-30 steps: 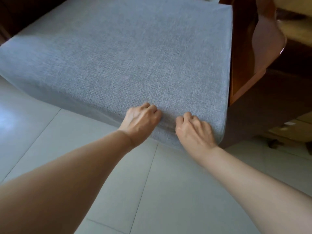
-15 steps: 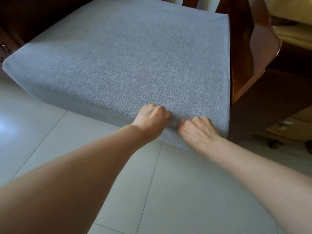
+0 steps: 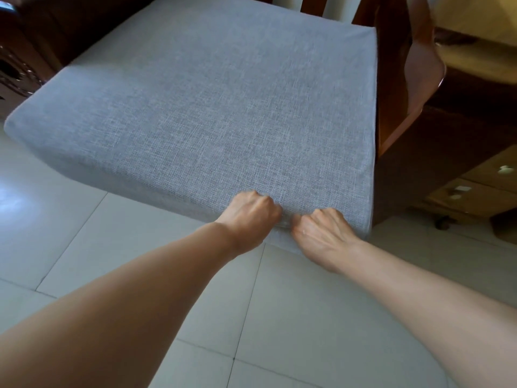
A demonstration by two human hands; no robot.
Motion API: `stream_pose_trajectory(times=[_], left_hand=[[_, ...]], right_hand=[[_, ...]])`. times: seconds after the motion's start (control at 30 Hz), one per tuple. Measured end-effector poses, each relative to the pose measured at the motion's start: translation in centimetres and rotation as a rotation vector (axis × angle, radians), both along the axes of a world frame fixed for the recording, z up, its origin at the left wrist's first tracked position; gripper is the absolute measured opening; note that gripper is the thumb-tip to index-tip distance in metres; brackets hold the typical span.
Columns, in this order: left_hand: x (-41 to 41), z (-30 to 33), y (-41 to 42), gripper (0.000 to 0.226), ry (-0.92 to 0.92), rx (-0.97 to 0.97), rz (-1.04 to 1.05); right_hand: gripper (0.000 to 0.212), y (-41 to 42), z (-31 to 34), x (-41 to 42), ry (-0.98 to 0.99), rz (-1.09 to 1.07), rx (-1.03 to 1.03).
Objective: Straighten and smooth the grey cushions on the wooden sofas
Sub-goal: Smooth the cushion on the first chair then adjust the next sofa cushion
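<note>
Head view: we see the grey cushion (image 3: pixel 201 107) spread out ahead of both hands, its near front edge right under our knuckles. Our left hand (image 3: pixel 250 217) and right hand (image 3: pixel 321 233) sit close together, just apart, each with fingers curled and pinching the fabric at that front edge, toward the cushion's right corner. A small fold of cloth bunches between them. The cushion lies flat on the wooden sofa (image 3: pixel 391 88), roughly square, so we cannot name a long axis; its near edge runs slantwise from upper left to lower right. Pale floor tiles (image 3: pixel 167 247) stretch beneath our arms. A dark carved piece of furniture (image 3: pixel 16 71) stands at the left, and cardboard boxes (image 3: pixel 475 186) sit at the right.
</note>
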State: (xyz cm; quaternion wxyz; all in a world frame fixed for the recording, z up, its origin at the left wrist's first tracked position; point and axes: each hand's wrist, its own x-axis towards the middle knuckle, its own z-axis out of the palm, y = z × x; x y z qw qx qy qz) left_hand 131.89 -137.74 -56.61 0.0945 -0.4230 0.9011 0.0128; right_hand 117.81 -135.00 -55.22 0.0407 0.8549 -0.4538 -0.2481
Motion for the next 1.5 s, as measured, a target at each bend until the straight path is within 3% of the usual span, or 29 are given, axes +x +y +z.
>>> stream_pose_trajectory(times=[0.23, 0.47, 0.6, 0.7, 0.97, 1.07, 1.5], left_hand=[[1.3, -0.1, 3.0, 0.029, 0.008, 0.094, -0.006], [2.5, 1.3, 2.2, 0.034, 0.054, 0.187, 0.095], [4.3, 3.9, 0.4, 0.030, 0.095, 0.214, 0.190], [6.1, 6.2, -1.6, 0.041, 0.086, 0.220, 0.224], [12.0, 11.2, -9.0, 0.062, 0.037, 0.233, 0.301], [13.5, 12.3, -12.4, 0.063, 0.021, 0.237, 0.348], [16.4, 12.7, -28.6, 0.081, 0.064, 0.156, 0.423]], right_hand=[[0.033, 3.0, -0.4, 0.7, -0.009, 0.028, 0.086], [0.029, 2.4, 1.3, 1.3, -0.072, -0.155, 0.135], [0.038, 0.6, 4.6, 2.8, -0.151, -0.257, 0.095], [0.046, -1.7, 7.3, 4.6, -0.230, -0.236, 0.069], [0.044, -9.8, 11.8, 9.7, -0.350, -0.216, -0.017], [0.046, -13.4, 12.0, 10.9, -0.417, -0.208, -0.119], [0.059, -29.9, 9.9, 14.8, -0.564, -0.259, -0.114]])
